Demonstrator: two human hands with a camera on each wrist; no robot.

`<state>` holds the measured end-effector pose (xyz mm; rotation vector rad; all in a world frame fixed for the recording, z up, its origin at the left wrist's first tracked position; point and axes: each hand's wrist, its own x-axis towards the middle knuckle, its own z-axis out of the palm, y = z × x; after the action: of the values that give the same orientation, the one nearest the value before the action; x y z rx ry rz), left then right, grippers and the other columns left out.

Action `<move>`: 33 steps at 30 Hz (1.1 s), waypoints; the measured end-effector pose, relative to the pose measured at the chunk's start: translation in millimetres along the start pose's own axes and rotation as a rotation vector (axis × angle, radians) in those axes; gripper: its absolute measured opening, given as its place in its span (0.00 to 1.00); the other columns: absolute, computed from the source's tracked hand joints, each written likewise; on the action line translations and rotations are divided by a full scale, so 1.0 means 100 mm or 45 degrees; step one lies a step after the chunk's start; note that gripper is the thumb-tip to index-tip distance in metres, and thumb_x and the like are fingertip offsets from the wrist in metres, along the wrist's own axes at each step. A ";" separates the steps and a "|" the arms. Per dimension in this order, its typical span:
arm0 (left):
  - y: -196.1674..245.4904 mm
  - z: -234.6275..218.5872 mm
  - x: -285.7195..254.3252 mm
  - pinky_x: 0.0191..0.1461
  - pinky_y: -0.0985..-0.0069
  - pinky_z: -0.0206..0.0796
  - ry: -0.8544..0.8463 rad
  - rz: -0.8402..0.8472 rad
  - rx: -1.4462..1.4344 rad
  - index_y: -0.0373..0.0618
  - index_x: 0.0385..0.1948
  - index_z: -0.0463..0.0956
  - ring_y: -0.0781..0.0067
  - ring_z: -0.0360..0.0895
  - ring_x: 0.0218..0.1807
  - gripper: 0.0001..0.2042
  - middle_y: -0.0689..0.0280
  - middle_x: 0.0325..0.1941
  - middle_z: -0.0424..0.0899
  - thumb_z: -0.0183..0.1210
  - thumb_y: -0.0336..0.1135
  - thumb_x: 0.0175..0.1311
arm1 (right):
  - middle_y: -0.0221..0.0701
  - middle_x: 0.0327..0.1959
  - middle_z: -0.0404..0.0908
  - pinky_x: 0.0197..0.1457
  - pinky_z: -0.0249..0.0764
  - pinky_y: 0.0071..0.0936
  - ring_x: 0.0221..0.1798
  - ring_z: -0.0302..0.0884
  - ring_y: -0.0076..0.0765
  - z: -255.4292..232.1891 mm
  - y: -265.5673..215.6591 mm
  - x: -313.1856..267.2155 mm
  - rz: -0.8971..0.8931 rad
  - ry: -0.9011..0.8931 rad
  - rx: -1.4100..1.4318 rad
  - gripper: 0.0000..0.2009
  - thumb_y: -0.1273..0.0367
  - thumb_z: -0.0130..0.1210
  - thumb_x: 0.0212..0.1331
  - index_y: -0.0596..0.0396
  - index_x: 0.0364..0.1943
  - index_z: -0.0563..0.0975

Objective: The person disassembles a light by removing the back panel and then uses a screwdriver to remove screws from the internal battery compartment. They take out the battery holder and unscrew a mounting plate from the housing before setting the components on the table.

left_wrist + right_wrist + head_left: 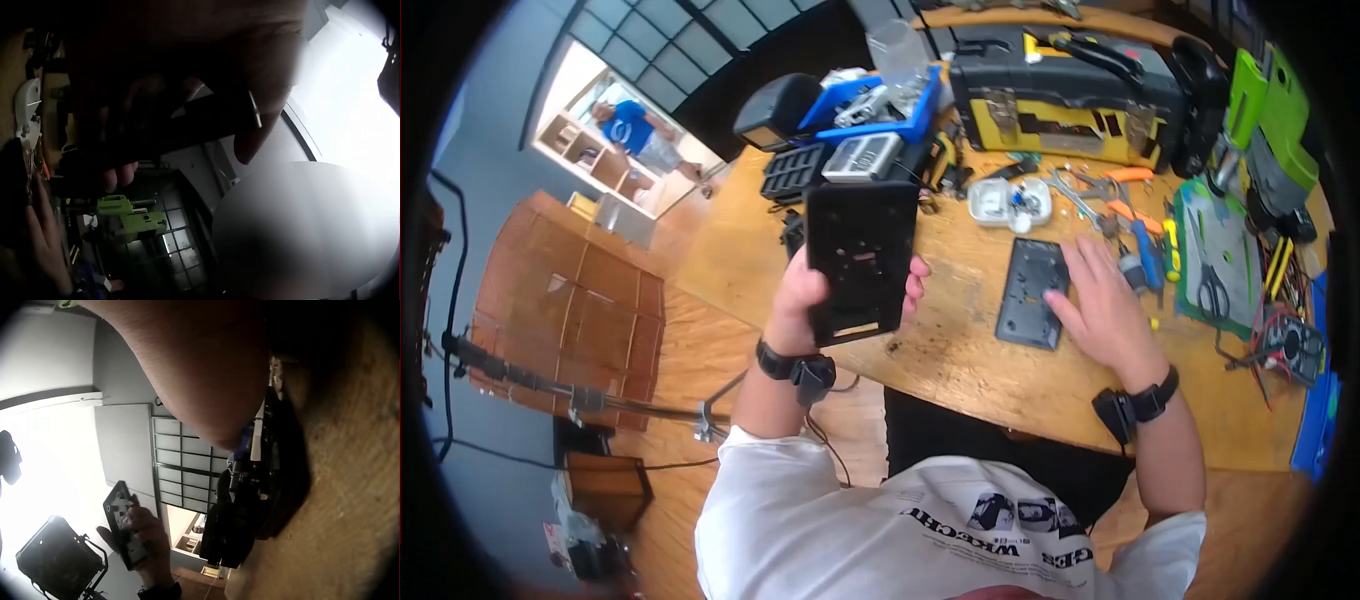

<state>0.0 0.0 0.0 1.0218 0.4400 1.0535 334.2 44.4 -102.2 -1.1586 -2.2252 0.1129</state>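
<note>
One raised panel (862, 285) is gripped by the left hand (798, 298); a flat-lying panel (1030, 295) is touched by the right hand (1106, 310), fingers extended. Inspection seems in hand; alignment is likely needed.

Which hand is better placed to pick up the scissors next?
Probably the right hand: it lies outstretched, nearer the scissors. The left hand is farther away, gripping a raised black panel.
</note>
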 end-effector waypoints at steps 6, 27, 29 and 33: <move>-0.29 0.20 0.14 0.59 0.66 0.74 -0.039 0.069 2.036 0.29 0.65 0.72 0.52 0.84 0.53 0.44 0.46 0.54 0.84 0.81 0.47 0.47 | 0.44 0.34 0.82 0.43 0.77 0.50 0.40 0.81 0.59 -0.46 -0.08 -0.02 0.131 0.037 0.056 0.11 0.71 0.57 0.47 0.60 0.36 0.79; -1.05 0.48 0.63 0.51 0.56 0.76 0.064 0.001 2.267 0.24 0.67 0.66 0.39 0.84 0.45 0.46 0.39 0.43 0.84 0.74 0.55 0.56 | 0.40 0.41 0.85 0.39 0.80 0.36 0.35 0.84 0.46 -0.66 0.10 0.01 0.096 0.502 0.187 0.10 0.74 0.65 0.48 0.58 0.36 0.81; -1.15 0.54 0.70 0.47 0.56 0.76 0.058 0.020 2.364 0.25 0.69 0.63 0.41 0.83 0.39 0.48 0.41 0.37 0.83 0.73 0.56 0.57 | 0.40 0.40 0.85 0.39 0.80 0.35 0.34 0.84 0.47 -0.67 0.09 0.02 0.126 0.558 0.233 0.10 0.74 0.64 0.48 0.58 0.36 0.81; -1.25 0.68 0.81 0.46 0.57 0.77 0.078 -0.063 2.465 0.24 0.69 0.63 0.42 0.83 0.38 0.48 0.42 0.37 0.81 0.72 0.57 0.57 | 0.41 0.39 0.84 0.38 0.80 0.34 0.34 0.84 0.47 -0.63 0.13 0.01 0.149 0.658 0.351 0.10 0.76 0.64 0.49 0.59 0.38 0.81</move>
<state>150.3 23.9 -61.4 2.5824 1.6438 0.3168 378.2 40.8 -55.7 -1.0256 -1.6335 0.1445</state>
